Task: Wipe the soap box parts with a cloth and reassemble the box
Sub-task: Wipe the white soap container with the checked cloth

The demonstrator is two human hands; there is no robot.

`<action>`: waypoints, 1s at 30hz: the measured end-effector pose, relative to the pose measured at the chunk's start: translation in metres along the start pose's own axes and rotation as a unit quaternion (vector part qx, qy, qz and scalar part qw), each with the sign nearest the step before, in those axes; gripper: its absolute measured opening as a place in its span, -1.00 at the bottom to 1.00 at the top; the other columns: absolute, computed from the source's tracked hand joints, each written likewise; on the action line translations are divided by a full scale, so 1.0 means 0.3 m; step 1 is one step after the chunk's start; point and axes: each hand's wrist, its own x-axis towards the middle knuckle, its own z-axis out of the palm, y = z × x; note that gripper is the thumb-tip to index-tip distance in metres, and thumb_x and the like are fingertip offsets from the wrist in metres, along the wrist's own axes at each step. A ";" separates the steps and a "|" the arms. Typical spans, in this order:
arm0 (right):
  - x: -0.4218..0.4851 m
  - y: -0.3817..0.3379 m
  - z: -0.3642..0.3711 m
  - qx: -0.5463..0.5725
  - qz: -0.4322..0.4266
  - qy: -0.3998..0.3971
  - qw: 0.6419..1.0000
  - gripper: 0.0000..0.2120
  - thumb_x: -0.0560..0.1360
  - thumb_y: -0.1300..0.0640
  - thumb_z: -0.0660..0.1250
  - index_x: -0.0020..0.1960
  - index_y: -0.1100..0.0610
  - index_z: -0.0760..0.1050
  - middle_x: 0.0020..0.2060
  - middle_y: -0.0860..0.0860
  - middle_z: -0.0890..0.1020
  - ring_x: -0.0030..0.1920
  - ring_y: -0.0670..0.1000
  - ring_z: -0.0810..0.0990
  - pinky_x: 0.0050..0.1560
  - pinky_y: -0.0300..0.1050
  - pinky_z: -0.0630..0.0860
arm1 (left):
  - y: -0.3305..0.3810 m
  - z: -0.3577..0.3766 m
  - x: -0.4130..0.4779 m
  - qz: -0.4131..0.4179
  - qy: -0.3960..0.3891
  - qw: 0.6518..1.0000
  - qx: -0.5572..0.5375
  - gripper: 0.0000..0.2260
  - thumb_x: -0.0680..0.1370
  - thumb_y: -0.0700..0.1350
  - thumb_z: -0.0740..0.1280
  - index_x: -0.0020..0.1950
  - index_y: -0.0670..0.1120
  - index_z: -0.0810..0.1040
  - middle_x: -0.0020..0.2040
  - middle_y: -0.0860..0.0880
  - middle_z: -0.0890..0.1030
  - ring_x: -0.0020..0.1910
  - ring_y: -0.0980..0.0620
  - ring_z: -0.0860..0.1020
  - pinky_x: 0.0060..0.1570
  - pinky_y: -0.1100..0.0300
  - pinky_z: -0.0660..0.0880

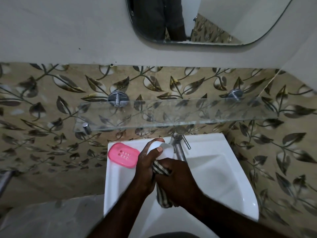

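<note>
1. Both forearms reach in over the near rim of the white sink (223, 177), and the hands meet just in front of the tap (180, 148)
2. Left hand (145, 170) is closed around a white soap box part (161, 149), thumb pressed on its upper face, holding it above the sink's back ledge, close to the tap on its left
3. Right hand (178, 177) is closed on a striped cloth (161, 169), which is bunched against the near end of the white part; a loose tail of it hangs down between the wrists towards the basin
4. Pink slotted soap box part (123, 155) lies flat on the sink's back-left corner, well left of the tap and apart from both hands; its near edge sits close to where the ledge drops into the bowl
5. Likely risks, as I judge them: the white part looks smooth and is pinched at one end, so a hard rub could twist it loose into the bowl
6. A left wrist swinging outward could nudge the pink part off the ledge
7. The hanging tail could soak up any water in the basin; whether the basin is wet I cannot tell
</note>
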 end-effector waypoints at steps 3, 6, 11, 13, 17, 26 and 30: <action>-0.002 -0.004 -0.015 -0.031 -0.067 0.007 0.997 -0.89 0.33 0.20 0.35 -0.19 0.02 0.56 -0.26 -0.12 0.61 -0.23 -0.15 0.57 -0.18 -0.18 0.52 | 0.029 0.017 0.005 0.011 -0.011 1.000 -0.023 -0.42 0.24 -0.03 0.45 0.19 -0.29 0.51 -0.14 -0.21 0.60 -0.25 -0.13 0.59 -0.25 0.13 0.56; 0.026 0.064 -0.040 -0.176 -0.091 -0.021 0.980 -0.68 0.33 0.13 0.32 0.07 -0.04 0.59 -0.02 -0.13 0.65 -0.01 -0.11 0.59 -0.03 -0.26 0.47 | 0.048 0.013 0.017 0.017 -0.004 1.000 -0.025 -0.35 0.23 -0.04 0.45 0.25 -0.30 0.48 -0.02 -0.26 0.56 -0.08 -0.18 0.55 -0.16 0.12 0.54; 0.019 -0.024 -0.024 -0.104 -0.031 -0.040 0.993 -0.94 0.33 0.16 0.30 -0.24 0.10 0.54 -0.28 0.01 0.64 -0.25 -0.03 0.61 -0.18 -0.05 0.53 | 0.030 0.003 -0.001 0.024 -0.015 1.000 0.008 -0.47 0.25 -0.06 0.44 0.17 -0.25 0.55 -0.14 -0.18 0.64 -0.23 -0.09 0.62 -0.26 0.17 0.57; 0.007 -0.052 -0.017 -0.094 -0.047 -0.049 0.993 -0.88 0.33 0.11 0.29 -0.20 0.10 0.57 -0.22 0.00 0.63 -0.21 -0.04 0.61 -0.15 -0.06 0.54 | 0.036 -0.003 -0.008 0.015 -0.025 1.000 -0.007 -0.48 0.27 -0.09 0.43 0.18 -0.26 0.53 -0.22 -0.16 0.63 -0.32 -0.05 0.60 -0.33 0.20 0.55; 0.032 0.043 -0.028 -0.235 -0.072 -0.068 0.967 -0.74 0.34 0.07 0.25 0.01 -0.03 0.54 -0.06 -0.05 0.58 -0.05 0.04 0.58 -0.10 -0.12 0.47 | 0.042 -0.008 0.002 0.013 -0.011 0.999 -0.029 -0.43 0.23 -0.04 0.42 0.17 -0.29 0.52 -0.11 -0.19 0.62 -0.15 -0.12 0.62 -0.15 0.14 0.57; 0.034 -0.003 -0.011 -0.150 -0.075 -0.066 0.984 -0.81 0.29 0.10 0.29 -0.10 -0.05 0.50 -0.11 -0.03 0.59 -0.14 0.00 0.58 -0.14 -0.10 0.51 | 0.040 -0.014 0.010 -0.008 -0.003 0.999 -0.036 -0.67 0.33 -0.09 0.37 0.04 -0.20 0.59 -0.25 -0.12 0.63 -0.28 -0.04 0.62 -0.27 0.18 0.56; 0.044 0.079 -0.007 -0.163 -0.034 -0.028 0.986 -0.77 0.31 0.17 0.31 -0.05 0.05 0.56 -0.11 -0.02 0.61 -0.12 0.01 0.59 -0.15 -0.17 0.48 | 0.043 -0.014 0.019 0.005 0.007 1.000 -0.028 -0.67 0.23 -0.10 0.42 -0.03 -0.15 0.62 -0.16 -0.14 0.65 -0.17 -0.08 0.64 -0.14 0.11 0.55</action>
